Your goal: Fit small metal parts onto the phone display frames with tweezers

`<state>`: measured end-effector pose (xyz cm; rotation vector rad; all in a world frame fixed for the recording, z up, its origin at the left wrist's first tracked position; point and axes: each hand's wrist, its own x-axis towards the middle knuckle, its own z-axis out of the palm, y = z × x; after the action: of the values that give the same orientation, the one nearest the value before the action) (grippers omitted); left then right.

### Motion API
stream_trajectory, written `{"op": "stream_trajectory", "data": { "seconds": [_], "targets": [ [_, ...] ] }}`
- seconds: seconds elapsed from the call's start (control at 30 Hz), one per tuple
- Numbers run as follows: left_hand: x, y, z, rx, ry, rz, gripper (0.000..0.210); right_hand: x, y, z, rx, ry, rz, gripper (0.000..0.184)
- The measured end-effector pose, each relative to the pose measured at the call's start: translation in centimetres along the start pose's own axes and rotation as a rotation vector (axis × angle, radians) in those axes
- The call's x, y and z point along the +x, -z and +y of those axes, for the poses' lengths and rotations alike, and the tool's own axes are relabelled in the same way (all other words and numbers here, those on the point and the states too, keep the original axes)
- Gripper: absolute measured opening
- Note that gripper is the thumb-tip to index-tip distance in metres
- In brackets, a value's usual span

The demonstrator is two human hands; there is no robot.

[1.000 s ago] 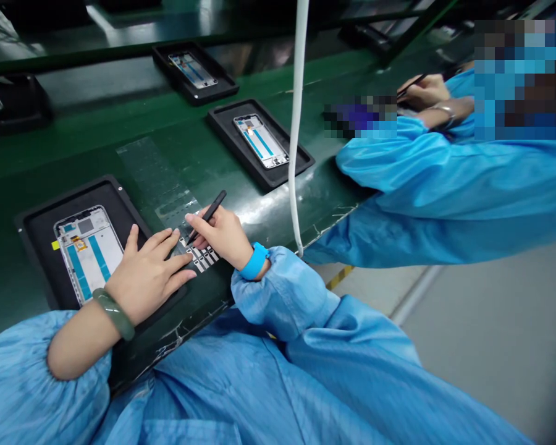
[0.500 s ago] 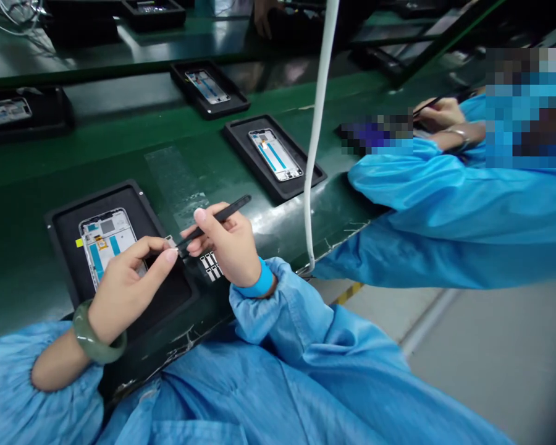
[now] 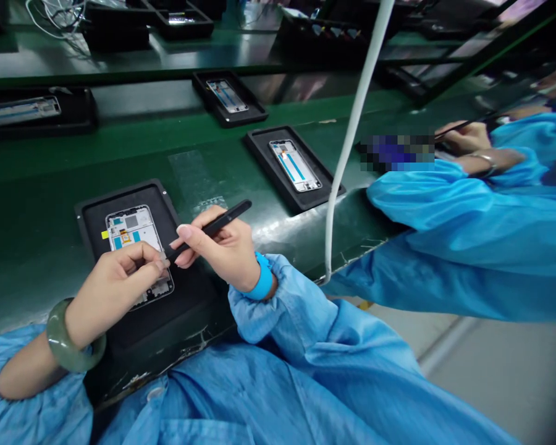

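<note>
Black tweezers are gripped in my right hand, their tips pointing left and down to the fingertips of my left hand. The left thumb and index finger are pinched together at those tips; whatever is between them is too small to make out. Beneath the left hand lies a phone frame, silvery with blue strips and a yellow tab at its left edge. It rests in a black foam tray, and my left hand covers its lower left part.
Another black tray with a phone frame stands to the right, and one more tray lies behind. A white cable hangs down to the bench edge. A co-worker's blue sleeve rests at the right.
Both hands have moved left relative to the tray, so the pinch is now over the phone frame. White pieces seen beside my right hand are now hidden. The whole view has shifted.
</note>
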<state>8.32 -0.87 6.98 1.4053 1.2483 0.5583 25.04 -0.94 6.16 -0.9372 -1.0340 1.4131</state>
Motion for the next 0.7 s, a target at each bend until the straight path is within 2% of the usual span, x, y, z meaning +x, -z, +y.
{"op": "stream_trajectory", "data": {
  "seconds": [0.2, 0.37, 0.43, 0.53, 0.57, 0.63, 0.7],
  "targets": [
    [-1.0, 1.0, -1.0, 0.047, 0.051, 0.112, 0.023, 0.9, -0.2, 0.0, 0.015, 0.049, 0.077, 0.024],
    [-1.9, 1.5, -1.6, 0.043, -0.006, 0.126, 0.033, 1.3, -0.9, 0.0, -0.016, 0.014, 0.036, 0.026],
    [-1.6, 2.3, -2.1, 0.223, -0.119, 0.183, 0.039, 1.7, -1.2, 0.2, -0.006, 0.019, 0.017, 0.027],
    [0.2, 4.4, -4.0, 0.702, -0.418, 0.305, 0.05, 3.1, -1.4, 0.6, 0.02, 0.008, 0.014, 0.029],
    [0.9, 5.2, -4.8, 0.833, -0.471, 0.305, 0.056, 3.7, -1.4, 0.8, 0.031, -0.003, 0.016, 0.03],
    [2.4, 6.5, -6.6, 0.969, -0.476, 0.27, 0.059, 5.1, -1.4, 1.4, 0.055, -0.031, 0.009, 0.032],
    [3.4, 7.2, -7.9, 1.003, -0.454, 0.237, 0.059, 6.3, -1.5, 1.9, 0.079, -0.065, -0.018, 0.034]
  ]
}}
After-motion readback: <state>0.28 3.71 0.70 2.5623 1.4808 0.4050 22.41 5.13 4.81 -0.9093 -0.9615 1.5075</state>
